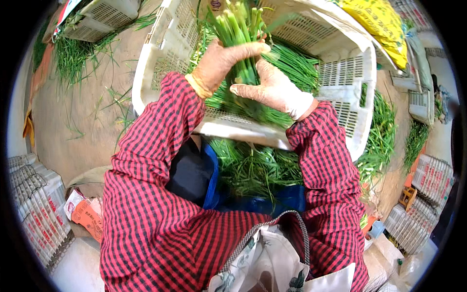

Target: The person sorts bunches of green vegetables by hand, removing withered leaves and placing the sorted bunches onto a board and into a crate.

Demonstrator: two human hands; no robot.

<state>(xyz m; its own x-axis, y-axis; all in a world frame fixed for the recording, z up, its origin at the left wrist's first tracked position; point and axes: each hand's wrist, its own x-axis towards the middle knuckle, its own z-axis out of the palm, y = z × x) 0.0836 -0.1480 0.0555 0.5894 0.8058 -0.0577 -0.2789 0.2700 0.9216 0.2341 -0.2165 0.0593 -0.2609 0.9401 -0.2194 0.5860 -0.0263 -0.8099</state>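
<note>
A bunch of long green leafy stalks, perhaps garlic chives [239,27], stands with its pale cut ends up over a white slatted plastic crate [344,73]. My left hand [222,62], in a stained glove, is closed around the bunch from the left. At the bunch's right side is my right hand [268,85], gloved too, thumb and fingers spread; whether it touches the stalks is unclear. More green stalks [295,67] lie inside the crate below both hands. The lower part of the bunch is blurred.
Loose greens [255,168] lie in front of me on blue material [284,197]. Another crate [105,18] with greens beside it is at upper left. A yellow printed bag [379,25] sits by the crate's upper right. Stacked crates [43,211] stand at lower left.
</note>
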